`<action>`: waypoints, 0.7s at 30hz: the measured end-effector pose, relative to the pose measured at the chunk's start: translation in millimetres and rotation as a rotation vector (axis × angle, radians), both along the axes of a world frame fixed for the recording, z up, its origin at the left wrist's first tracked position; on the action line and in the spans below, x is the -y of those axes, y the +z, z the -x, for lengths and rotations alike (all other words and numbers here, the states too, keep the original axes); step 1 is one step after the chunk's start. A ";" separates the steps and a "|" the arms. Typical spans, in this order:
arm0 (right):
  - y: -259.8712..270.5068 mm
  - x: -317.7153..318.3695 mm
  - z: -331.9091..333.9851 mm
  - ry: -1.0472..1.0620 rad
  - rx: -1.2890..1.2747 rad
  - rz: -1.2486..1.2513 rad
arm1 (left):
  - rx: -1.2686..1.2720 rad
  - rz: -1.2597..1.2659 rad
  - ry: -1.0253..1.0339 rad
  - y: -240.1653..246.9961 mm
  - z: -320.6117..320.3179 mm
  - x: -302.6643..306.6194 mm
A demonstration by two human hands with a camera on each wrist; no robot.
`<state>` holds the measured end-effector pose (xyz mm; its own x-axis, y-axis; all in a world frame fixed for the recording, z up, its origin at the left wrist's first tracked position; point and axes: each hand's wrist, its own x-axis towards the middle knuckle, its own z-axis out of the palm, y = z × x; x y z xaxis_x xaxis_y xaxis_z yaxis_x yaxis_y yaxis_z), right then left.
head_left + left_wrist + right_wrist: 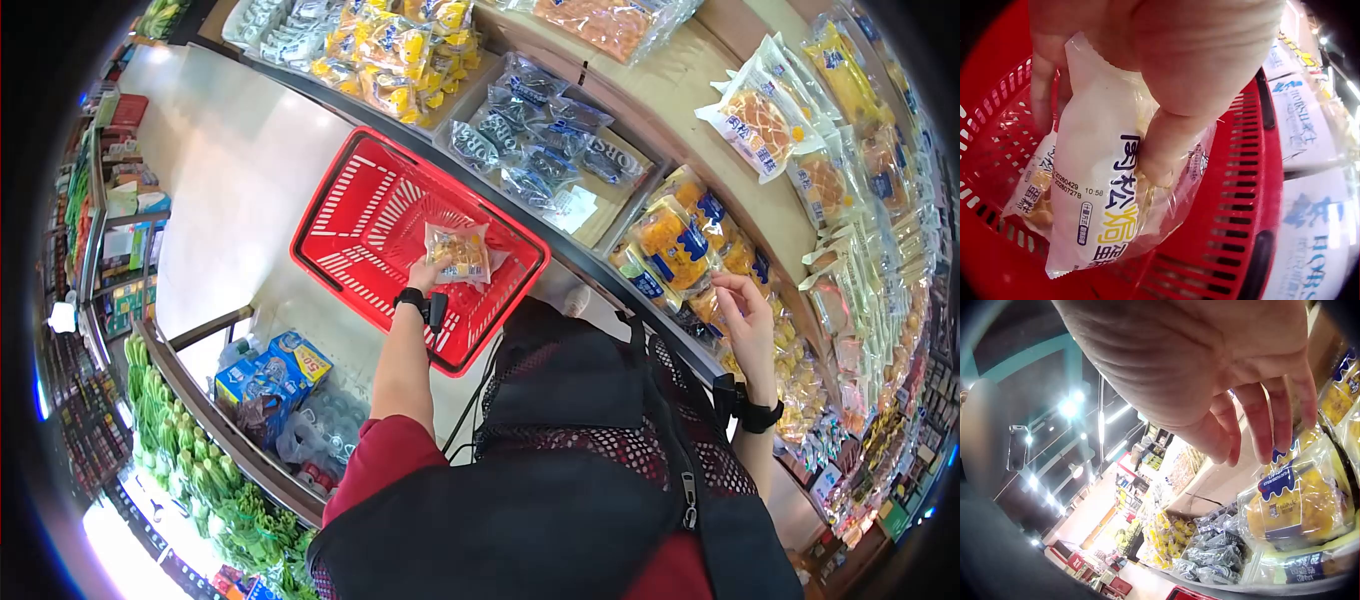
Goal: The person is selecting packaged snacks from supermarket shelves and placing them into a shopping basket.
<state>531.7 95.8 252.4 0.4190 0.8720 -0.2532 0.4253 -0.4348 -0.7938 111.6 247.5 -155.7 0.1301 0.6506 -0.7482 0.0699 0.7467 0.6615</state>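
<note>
In the head view the left hand (428, 275) holds a clear-and-white bread package (458, 253) inside the red basket (345, 215). The left wrist view shows the thumb and fingers of that hand (1154, 94) pinching the package (1094, 169), with a second similar package (1038, 200) beneath it. The right hand (745, 315) is beside a blue-and-clear package of yellow bread (675, 243) on the shelf. In the right wrist view its fingers hang loosely bent, and the hand (1229, 381) is above the yellow bread package (1294, 506), holding nothing.
Trays of dark-wrapped packages (545, 130) and yellow-wrapped packages (390, 55) line the shelf beyond the basket. More packaged bread (760, 125) stands at the right. Green vegetables (190, 450) and a blue box (275, 370) are at the lower left.
</note>
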 end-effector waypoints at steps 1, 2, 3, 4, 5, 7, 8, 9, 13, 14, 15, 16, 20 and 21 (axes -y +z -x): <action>2.8 2.4 1.8 -0.034 0.008 0.009 | 0.007 0.005 -0.010 -6.9 -1.8 -0.5; 3.1 6.0 1.1 -0.045 0.016 0.013 | -0.012 -0.003 -0.093 -13.6 -4.3 -1.6; 2.3 10.7 -1.3 -0.045 0.038 0.030 | -0.030 -0.012 -0.177 -21.6 -7.4 -2.7; 1.7 15.0 -2.4 -0.048 0.060 0.046 | -0.162 0.025 -0.230 -4.6 -16.2 -3.8; 1.5 18.8 -2.6 -0.064 0.071 0.048 | -0.151 0.024 -0.246 -4.3 -21.0 -3.6; 2.7 26.7 -4.2 -0.098 0.048 0.042 | -0.251 -0.063 -0.419 -49.6 -18.9 -5.0; 4.8 30.2 -5.5 -0.118 0.054 0.075 | -0.251 -0.172 -0.403 -111.6 -11.1 -0.1; 6.0 33.0 -6.2 -0.148 0.076 0.061 | -0.319 -0.237 -0.448 -105.8 -17.0 -1.8; 16.6 34.3 -15.0 -0.134 0.119 -0.061 | -0.789 -0.136 -0.604 -54.9 -47.0 -12.3; 24.3 32.3 -19.5 -0.130 0.200 -0.066 | -0.885 -0.210 -0.641 -40.6 -54.7 -9.6; 31.9 29.7 -25.3 -0.128 0.275 -0.072 | -0.921 -0.208 -0.707 -54.6 -52.5 -9.3; 39.8 25.9 -33.5 -0.117 0.381 -0.125 | -0.915 -0.137 -0.795 -44.2 -55.4 -10.4; 71.1 3.9 -80.4 -0.103 0.813 -0.299 | -0.819 -0.224 -0.893 -101.7 -36.0 -8.2; 76.7 -2.6 -93.8 -0.111 0.891 -0.321 | -0.777 -0.317 -0.883 -88.7 -35.7 -6.2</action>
<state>625.5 98.4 329.1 0.4267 0.7878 0.4441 0.9008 -0.3266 -0.2860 147.3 253.7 -244.5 0.2085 0.7326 -0.6479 0.9304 0.0555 0.3622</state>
